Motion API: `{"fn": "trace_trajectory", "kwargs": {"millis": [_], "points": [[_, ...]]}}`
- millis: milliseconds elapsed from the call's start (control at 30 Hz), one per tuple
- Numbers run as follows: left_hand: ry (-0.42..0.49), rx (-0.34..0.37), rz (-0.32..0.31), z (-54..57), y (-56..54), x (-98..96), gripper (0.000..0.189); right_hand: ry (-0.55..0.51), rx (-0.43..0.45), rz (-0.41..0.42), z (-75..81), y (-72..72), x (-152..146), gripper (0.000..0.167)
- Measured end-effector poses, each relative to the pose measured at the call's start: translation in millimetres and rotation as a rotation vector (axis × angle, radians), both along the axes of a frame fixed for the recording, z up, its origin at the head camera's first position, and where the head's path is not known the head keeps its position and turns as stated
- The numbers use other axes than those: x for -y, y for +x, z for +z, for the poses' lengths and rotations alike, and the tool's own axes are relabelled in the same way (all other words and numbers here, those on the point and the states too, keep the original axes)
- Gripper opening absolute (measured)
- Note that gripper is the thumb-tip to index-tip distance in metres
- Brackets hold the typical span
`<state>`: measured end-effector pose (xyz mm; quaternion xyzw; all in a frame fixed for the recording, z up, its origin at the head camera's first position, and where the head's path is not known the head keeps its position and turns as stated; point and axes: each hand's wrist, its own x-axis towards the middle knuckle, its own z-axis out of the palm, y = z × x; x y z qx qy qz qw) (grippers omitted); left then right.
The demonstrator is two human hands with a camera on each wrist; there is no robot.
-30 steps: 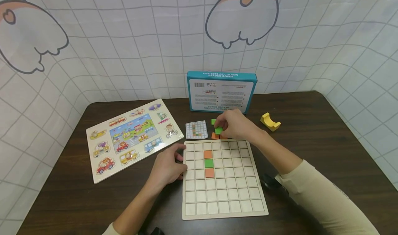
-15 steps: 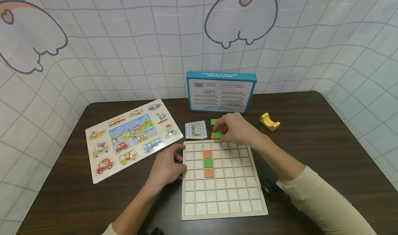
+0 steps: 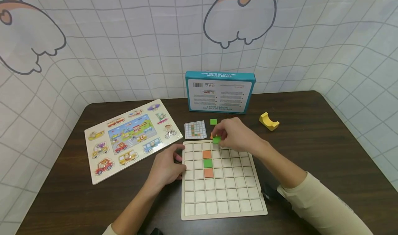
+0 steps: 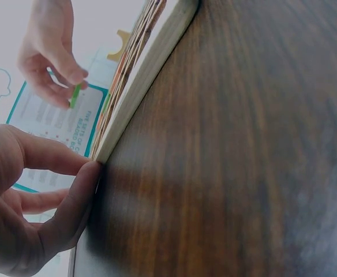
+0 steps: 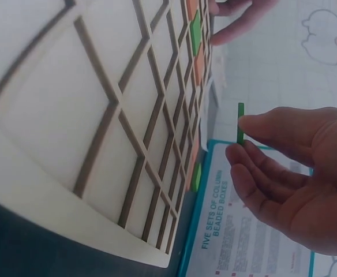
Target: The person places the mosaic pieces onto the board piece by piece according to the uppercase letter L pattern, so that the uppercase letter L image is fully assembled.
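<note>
In the head view my right hand (image 3: 237,135) pinches a small green square tile (image 3: 216,140) between thumb and fingers, over the far edge of the wooden grid board (image 3: 224,217). The right wrist view shows this tile (image 5: 240,122) edge-on, apart from the board. My left hand (image 3: 168,164) touches the board's left edge with thumb and index finger, spread along it near the far corner. One green tile (image 3: 208,163) lies in the grid between two orange tiles (image 3: 207,154), in one column. Behind the right hand, another green tile (image 3: 213,122) lies on the table; an orange one is mostly hidden.
A pattern card (image 3: 195,130) lies beyond the board. A blue-edged box (image 3: 220,93) stands at the back. To the left lies a vehicle picture puzzle (image 3: 102,138), close to the left hand. A yellow curved block (image 3: 269,121) sits to the right on the dark wooden table (image 3: 314,138).
My right hand has carried the green tile a little toward the board, from above the loose tiles to the board's far edge. My left hand stays in place.
</note>
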<state>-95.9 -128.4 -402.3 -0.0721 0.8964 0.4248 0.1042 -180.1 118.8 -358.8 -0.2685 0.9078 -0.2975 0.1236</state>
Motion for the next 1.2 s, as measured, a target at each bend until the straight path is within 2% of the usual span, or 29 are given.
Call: {"fn": "trace_trajectory", "kwargs": {"millis": [1200], "points": [[0.0, -0.002, 0.005, 0.1, -0.1, -1.4, 0.063, -0.011, -0.008, -0.014, -0.7, 28.2, -0.6, 0.024]]}}
